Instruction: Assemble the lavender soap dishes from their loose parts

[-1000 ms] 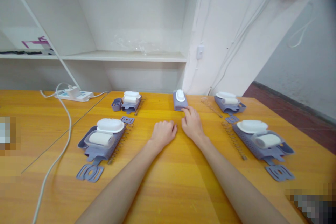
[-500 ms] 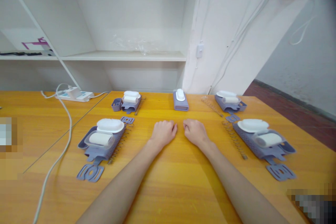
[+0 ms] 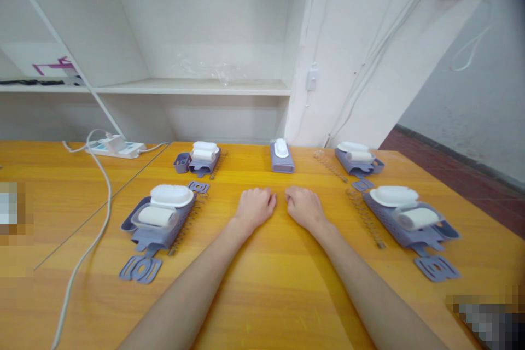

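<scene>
My left hand (image 3: 255, 206) and my right hand (image 3: 303, 206) rest side by side on the wooden table (image 3: 270, 284), both curled into loose fists with nothing in them. Just beyond them, at the far middle, stands a small purple box with a white piece on top (image 3: 281, 156). To the left lies a purple basket with white parts (image 3: 159, 219), with a flat purple bracket (image 3: 140, 269) and a metal spring (image 3: 186, 223) beside it. A matching purple basket (image 3: 410, 221) lies to the right.
Two smaller purple sets sit at the back, one on the left (image 3: 200, 158) and one on the right (image 3: 359, 159), with loose springs (image 3: 364, 213) nearby. A white power strip (image 3: 115, 147) and its cable (image 3: 88, 240) cross the left side. White shelves stand behind.
My right hand has pulled back from the small purple box at the far middle and curled into a fist beside my left hand. The left hand has stayed put.
</scene>
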